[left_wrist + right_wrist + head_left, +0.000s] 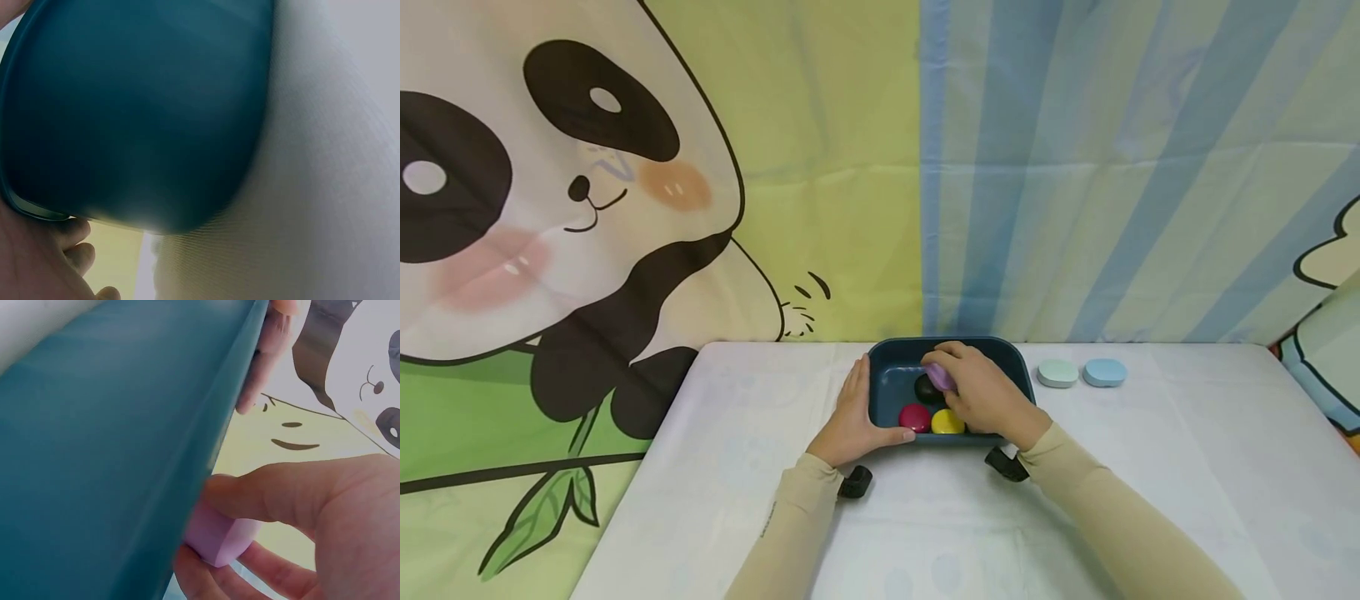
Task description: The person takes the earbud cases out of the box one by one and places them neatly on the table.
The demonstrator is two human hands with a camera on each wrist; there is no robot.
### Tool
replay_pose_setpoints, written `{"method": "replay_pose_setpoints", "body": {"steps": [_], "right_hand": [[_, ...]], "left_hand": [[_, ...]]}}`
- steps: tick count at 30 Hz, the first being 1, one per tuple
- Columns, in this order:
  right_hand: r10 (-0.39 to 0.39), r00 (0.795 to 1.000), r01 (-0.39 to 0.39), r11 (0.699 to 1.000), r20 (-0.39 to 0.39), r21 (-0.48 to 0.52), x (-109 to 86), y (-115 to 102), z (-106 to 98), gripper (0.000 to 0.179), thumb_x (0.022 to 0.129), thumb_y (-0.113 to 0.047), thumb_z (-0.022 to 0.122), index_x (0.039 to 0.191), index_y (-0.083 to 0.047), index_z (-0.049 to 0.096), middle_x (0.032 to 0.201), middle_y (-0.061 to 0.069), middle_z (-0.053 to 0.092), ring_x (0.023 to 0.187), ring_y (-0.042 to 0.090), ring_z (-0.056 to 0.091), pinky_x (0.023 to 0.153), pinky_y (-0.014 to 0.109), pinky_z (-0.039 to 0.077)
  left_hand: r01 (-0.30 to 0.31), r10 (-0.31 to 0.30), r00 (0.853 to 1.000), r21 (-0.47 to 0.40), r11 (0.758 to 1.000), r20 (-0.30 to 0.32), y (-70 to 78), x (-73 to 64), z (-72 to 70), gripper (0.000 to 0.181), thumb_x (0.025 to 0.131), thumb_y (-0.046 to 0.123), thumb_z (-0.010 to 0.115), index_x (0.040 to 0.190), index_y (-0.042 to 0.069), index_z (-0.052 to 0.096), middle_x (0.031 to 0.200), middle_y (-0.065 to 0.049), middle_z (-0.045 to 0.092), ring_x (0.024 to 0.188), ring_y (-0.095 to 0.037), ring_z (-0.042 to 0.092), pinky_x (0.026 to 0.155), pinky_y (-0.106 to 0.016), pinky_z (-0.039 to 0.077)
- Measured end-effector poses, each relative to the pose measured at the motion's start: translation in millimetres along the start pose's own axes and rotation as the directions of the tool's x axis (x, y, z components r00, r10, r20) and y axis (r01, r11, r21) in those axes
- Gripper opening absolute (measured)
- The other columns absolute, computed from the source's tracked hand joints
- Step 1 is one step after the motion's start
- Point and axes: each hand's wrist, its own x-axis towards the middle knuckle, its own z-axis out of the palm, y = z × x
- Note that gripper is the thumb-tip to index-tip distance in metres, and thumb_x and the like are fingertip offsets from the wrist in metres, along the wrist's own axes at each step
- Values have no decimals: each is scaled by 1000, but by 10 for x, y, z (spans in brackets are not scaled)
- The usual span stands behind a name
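A dark blue rectangular tray [887, 385] stands at the back of the table. My right hand [987, 390] reaches over it, pinching a smooth purple oval block [940, 377] between thumb and fingers. In the right wrist view the purple block [220, 534] is partly hidden behind the tray's rim. Inside the tray, below that hand, lie a black rounded piece [928, 389], a crimson round piece [915, 417] and a yellow round piece [947, 422]. My left hand [852, 423] rests against the tray's left side with straight fingers, its thumb along the front rim.
Right of the tray, a pale green oval block [1057, 373] and a light blue oval block [1105, 372] lie side by side on the white-covered table [940, 533]. A printed cloth backdrop [850, 167] with a panda hangs directly behind the table's far edge.
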Motion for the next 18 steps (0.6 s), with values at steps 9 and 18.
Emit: {"method": "replay_pose_setpoints", "body": {"steps": [9, 18], "right_hand": [[37, 998, -35, 999, -56, 24, -142, 123, -159, 50, 77, 6, 59, 125, -8, 64, 131, 16, 59, 109, 35, 59, 88, 49, 55], [-21, 994, 19, 1000, -104, -22, -269, 269, -309, 44, 84, 5, 70, 126, -3, 63, 128, 18, 59, 109, 38, 61, 89, 51, 56]], "left_hand": [[4, -4, 1000, 5, 1000, -7, 8, 17, 22, 135, 70, 53, 87, 163, 18, -5, 169, -3, -1, 154, -25, 2, 119, -58, 20], [5, -5, 1000, -8, 1000, -8, -21, 15, 18, 135, 71, 51, 87, 162, 18, -6, 169, -1, -2, 154, -24, 1, 119, -59, 18]]}}
